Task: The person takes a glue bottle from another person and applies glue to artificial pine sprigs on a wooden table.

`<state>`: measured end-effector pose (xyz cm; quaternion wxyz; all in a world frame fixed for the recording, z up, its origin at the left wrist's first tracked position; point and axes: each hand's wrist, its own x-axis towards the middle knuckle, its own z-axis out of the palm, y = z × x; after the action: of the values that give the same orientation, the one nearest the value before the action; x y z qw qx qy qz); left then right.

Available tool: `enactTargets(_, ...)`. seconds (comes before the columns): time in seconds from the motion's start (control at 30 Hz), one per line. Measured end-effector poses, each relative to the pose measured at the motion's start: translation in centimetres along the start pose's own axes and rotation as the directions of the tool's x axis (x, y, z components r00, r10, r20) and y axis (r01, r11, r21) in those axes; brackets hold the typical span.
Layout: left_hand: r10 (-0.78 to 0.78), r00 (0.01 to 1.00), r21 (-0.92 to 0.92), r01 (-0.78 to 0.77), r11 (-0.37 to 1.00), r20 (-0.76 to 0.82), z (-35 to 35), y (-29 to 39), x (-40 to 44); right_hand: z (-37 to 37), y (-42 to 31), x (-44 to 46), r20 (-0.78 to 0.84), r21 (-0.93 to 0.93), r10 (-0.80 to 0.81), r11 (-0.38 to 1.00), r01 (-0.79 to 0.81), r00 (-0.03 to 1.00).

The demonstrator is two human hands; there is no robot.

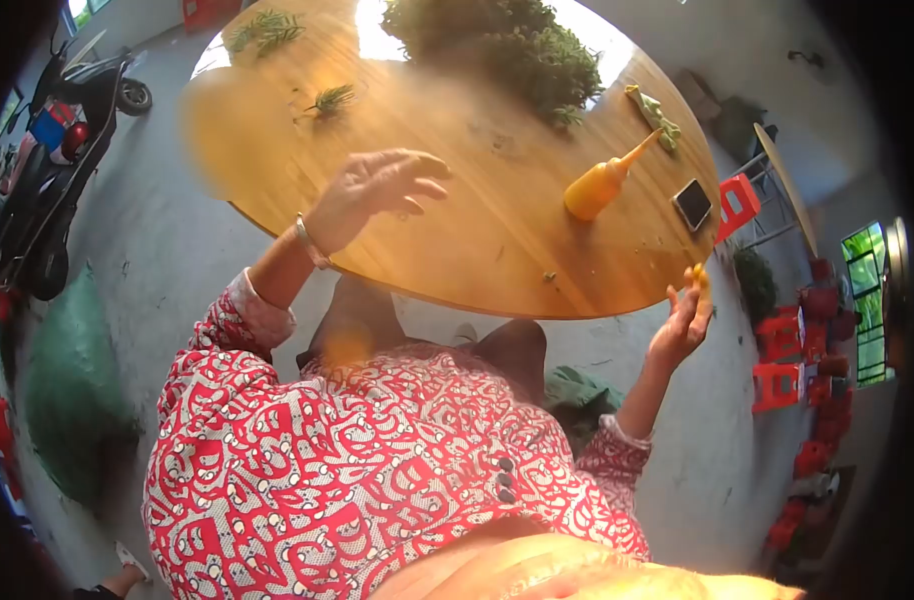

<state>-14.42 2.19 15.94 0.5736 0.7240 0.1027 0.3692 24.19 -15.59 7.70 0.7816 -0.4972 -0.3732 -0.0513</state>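
Note:
My left hand [382,188], with a bracelet at the wrist, is above the near left part of the round wooden table [457,230]. Its fingers are stretched out and nothing shows in them. Off the table's right edge, my right hand [685,318] is raised with its fingers apart and orange-yellow colour on the fingertips. I see nothing held in it. An orange squeeze bottle [595,190] with a long nozzle stands between the hands, touched by neither. A small green sprig [331,99] lies beyond my left hand. The dark phone [693,205] is nearest to my right hand.
A big heap of green leafy sprigs [517,60] covers the table's far side. More sprigs [267,32] lie far left, and a crumpled greenish cloth-like piece [655,117] far right. A scooter [62,170] and green sack [77,390] are left; red stools [779,385] stand right.

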Motion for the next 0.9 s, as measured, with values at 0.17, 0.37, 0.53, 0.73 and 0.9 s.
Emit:
enactTargets(0.17, 0.022, 0.999, -0.065, -0.024, 0.998, -0.026, -0.4, 1.4, -4.2, 1.9, -4.2, 0.0, 0.153, 0.602, -0.061, 0.797, -0.044, 0.986)
enactTargets(0.37, -0.144, 0.987, -0.128, 0.151, 0.980, 0.065, -0.7, -1.6, 1.4, -1.1, -4.3, -0.4, 0.327, 0.789, 0.251, 0.458, -0.409, 0.911)
enactTargets(0.53, -0.133, 0.979, -0.109, 0.151, 0.983, 0.157, -1.5, -2.2, 1.7, -1.5, -2.1, -0.5, 0.279, 0.689, 0.300, 0.599, -0.408, 0.912)
enactTargets(0.73, -0.161, 0.975, 0.399, 0.087, 0.913, 0.156, 0.6, 0.8, 6.3, 0.0, -1.4, -1.4, 0.134, -0.035, 0.148, 0.989, -0.145, 0.980)
enactTargets(0.9, 0.038, 0.961, 0.732, -0.234, 0.640, 0.274, 1.6, -2.0, 13.3, 1.4, -1.2, -2.9, 0.182, -0.107, 0.176, 0.982, -0.158, 0.967)
